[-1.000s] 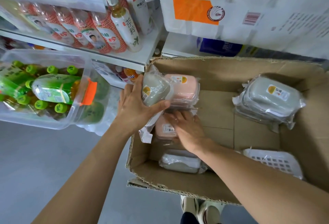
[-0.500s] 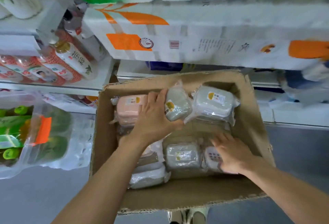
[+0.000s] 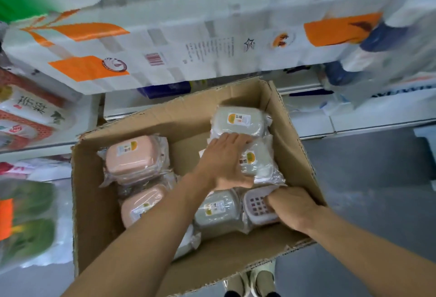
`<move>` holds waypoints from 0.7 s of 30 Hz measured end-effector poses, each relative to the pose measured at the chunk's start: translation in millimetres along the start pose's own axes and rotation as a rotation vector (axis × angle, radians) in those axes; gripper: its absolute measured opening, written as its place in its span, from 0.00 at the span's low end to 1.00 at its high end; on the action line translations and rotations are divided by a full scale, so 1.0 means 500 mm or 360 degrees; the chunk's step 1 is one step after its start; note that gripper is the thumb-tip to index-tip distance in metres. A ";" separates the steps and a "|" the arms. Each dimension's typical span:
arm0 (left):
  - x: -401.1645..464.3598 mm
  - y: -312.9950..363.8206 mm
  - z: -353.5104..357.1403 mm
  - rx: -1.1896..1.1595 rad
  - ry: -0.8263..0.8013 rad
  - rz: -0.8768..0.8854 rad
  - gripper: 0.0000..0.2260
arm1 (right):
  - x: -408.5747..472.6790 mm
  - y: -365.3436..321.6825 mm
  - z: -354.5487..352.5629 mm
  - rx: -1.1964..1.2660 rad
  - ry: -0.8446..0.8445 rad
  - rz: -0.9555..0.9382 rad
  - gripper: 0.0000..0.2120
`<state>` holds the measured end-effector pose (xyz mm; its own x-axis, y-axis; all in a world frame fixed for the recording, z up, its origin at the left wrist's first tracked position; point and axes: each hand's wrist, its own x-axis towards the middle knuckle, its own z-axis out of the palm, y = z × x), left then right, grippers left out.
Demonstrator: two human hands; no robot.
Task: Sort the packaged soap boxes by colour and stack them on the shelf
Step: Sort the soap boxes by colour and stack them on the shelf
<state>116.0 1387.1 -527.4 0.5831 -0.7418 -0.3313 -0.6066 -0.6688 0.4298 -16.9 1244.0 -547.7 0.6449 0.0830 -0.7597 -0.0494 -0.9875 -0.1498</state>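
Soap boxes in clear plastic wrap lie inside an open cardboard carton [image 3: 94, 202] on the floor, seen from above. At the carton's left side, two pink boxes [image 3: 134, 157] sit one nearer than the other, the nearer one [image 3: 141, 204] partly hidden under the left forearm. Toward the right, a grey-green box [image 3: 238, 121] lies at the far corner, with another grey-green box [image 3: 257, 162] just in front of it. The left hand [image 3: 224, 162] lies across that second box, fingers extended over its far edge and thumb against its near edge, grasping it. Nearer the viewer sits a third grey-green box [image 3: 217, 211], and beside it a white box [image 3: 256, 204] with a grid of holes. The right hand [image 3: 292, 207] curls its fingers over that white box, grasping it. Blurred white paper packs [image 3: 188, 44] with orange marks fill the shelf behind the carton.
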 end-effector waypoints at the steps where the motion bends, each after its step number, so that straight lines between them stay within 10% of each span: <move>1: -0.004 -0.004 0.017 -0.0013 -0.0017 -0.0033 0.43 | -0.002 0.004 0.000 -0.0004 -0.0005 -0.0002 0.13; 14: 0.028 -0.051 0.185 -0.0228 0.0003 -0.0217 0.37 | -0.018 0.010 -0.013 -0.0239 0.0006 -0.0183 0.11; 21: -0.108 -0.134 0.142 -0.0521 0.0207 -0.0420 0.21 | -0.036 0.022 -0.093 0.0358 0.0150 -0.0112 0.08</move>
<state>86.6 1468.5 -597.9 0.7709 -0.5212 -0.3661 -0.2365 -0.7680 0.5952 6.5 1225.7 -506.4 0.7204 0.1273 -0.6817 -0.1635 -0.9241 -0.3454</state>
